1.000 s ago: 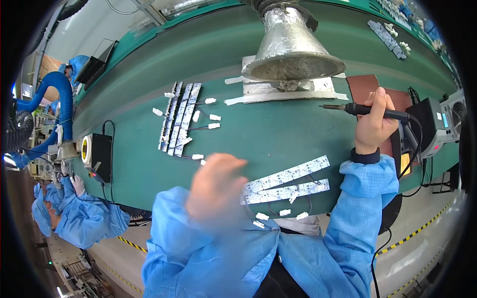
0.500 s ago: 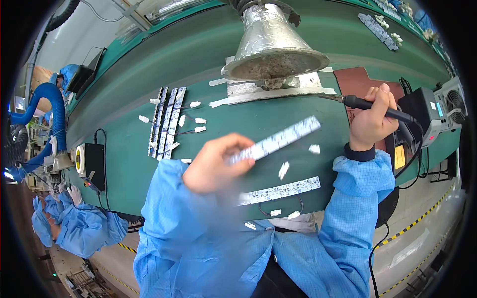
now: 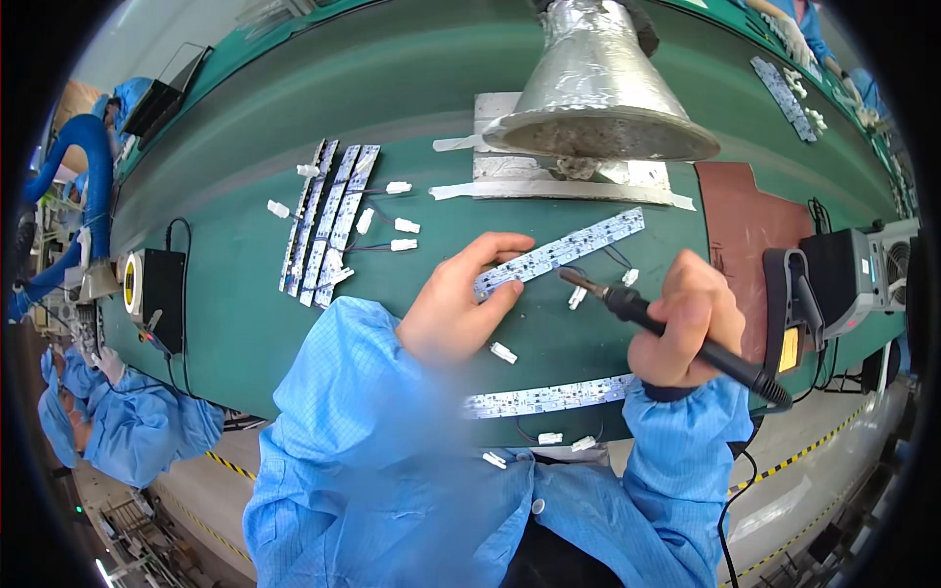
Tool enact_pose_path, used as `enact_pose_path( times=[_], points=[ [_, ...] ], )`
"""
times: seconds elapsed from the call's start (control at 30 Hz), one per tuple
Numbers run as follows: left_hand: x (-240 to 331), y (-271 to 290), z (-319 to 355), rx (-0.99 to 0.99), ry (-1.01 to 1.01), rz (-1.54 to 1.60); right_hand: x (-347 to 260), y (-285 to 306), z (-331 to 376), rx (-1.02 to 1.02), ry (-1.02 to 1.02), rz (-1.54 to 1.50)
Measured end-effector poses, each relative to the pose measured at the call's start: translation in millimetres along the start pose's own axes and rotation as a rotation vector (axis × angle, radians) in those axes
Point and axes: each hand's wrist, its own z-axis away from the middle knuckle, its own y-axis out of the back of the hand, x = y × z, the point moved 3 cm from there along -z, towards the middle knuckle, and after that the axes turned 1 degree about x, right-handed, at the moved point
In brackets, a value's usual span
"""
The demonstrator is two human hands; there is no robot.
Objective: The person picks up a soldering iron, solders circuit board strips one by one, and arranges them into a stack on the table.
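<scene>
My left hand [image 3: 470, 294] is closed on the left end of a long, narrow circuit board strip [image 3: 578, 248], thumb on the near edge and fingers on the far one. White connectors [image 3: 630, 277] on thin wires trail from the strip. A soldering iron [image 3: 637, 311] sits in my right hand [image 3: 691, 323], its fingers wrapped round the black handle. The iron's tip points left, close to the strip's near edge; whether it touches cannot be told. Nearer me lies another board strip [image 3: 549, 397] with wired white connectors.
Several board strips [image 3: 333, 225] with connectors lie at left on the green table [image 3: 235, 245]. A metal fume hood [image 3: 608, 88] hangs over a taped plate. The soldering station [image 3: 843, 284] and brown mat [image 3: 735, 216] are at right. A co-worker in blue [image 3: 147, 412] sits far left.
My right hand has brought the soldering iron left and nearer me, down to the held strip. The strip has shifted slightly in my left hand's grip.
</scene>
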Motion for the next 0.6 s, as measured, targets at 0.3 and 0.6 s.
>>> enact_pose_path(
  times=[0.3,0.6],
  points=[
    [-6,0,1,0.018,-0.073,-0.013,-1,-18,3,-0.078,0.163,-0.06],
    [-7,-1,0,0.017,-0.098,-0.019,3,-20,4,-0.08,0.172,-0.058]
  ],
)
